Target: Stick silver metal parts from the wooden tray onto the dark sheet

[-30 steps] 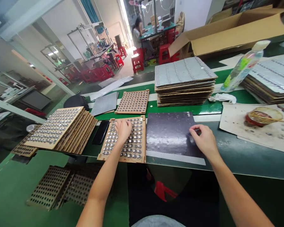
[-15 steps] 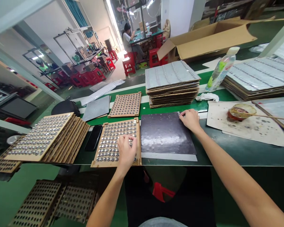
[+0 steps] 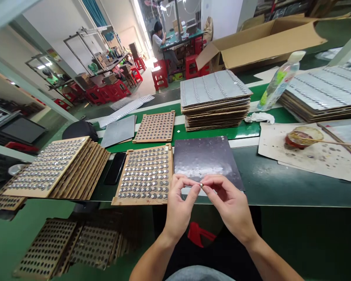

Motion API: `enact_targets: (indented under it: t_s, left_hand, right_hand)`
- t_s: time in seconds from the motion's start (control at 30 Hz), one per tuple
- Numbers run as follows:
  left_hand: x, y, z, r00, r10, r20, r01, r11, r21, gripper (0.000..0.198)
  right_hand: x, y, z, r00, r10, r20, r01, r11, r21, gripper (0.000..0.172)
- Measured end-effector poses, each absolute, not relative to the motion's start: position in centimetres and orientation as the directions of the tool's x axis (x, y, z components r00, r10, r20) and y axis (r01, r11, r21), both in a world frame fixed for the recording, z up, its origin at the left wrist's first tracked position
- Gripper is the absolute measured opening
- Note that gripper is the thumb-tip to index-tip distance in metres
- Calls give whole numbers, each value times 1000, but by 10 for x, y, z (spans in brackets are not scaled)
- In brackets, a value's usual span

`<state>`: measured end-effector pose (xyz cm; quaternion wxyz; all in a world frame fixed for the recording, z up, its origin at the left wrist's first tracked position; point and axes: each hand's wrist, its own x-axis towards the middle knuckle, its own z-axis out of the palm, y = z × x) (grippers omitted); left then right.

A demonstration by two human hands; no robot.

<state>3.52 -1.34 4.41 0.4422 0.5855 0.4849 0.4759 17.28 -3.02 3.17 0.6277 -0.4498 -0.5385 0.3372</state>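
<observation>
A small round metal piece (image 3: 201, 185) is pinched between the fingertips of both hands, above the near edge of a dark sheet (image 3: 204, 156). My left hand (image 3: 179, 205) grips it from the left side with thumb and finger. From the other side my right hand (image 3: 229, 205) holds it the same way. The fingertips nearly meet and cover most of the piece. To the left lies a wooden tray (image 3: 143, 201) with rows of small round metal pieces. One or two tiny round pieces (image 3: 222, 137) sit at the dark sheet's far right corner.
A second pegged tray (image 3: 155, 125) lies behind. Stacked trays (image 3: 76, 168) and a phone (image 3: 115, 168) are at left. Stacked grey boards (image 3: 216, 89), a bottle (image 3: 280, 81) and a dish of amber paste with a stick (image 3: 302, 137) stand at right. A person (image 3: 160, 41) sits far back.
My left hand has left the tray, and my right hand has come back from the sheet's far corner. Both now meet in front of me on one small metal piece.
</observation>
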Motion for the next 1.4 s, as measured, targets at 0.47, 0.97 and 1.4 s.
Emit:
enact_targets:
  t_s: [0.47,0.97,1.4]
  left_hand:
    - [38,-28,49,80,957,277,237,-289,928,18]
    - [42,-34,46,22,915,403,345,-385,856,13]
    - [45,-36,48,12,959,284,238,-279,930,28]
  right_hand:
    - [157,-48,34,256,858,445,48,448,-893,23]
    - [150,-54,38,379,857,350,-61,400,-914,11]
    - [150,-57,40,388,854,347,3,376,-927,9]
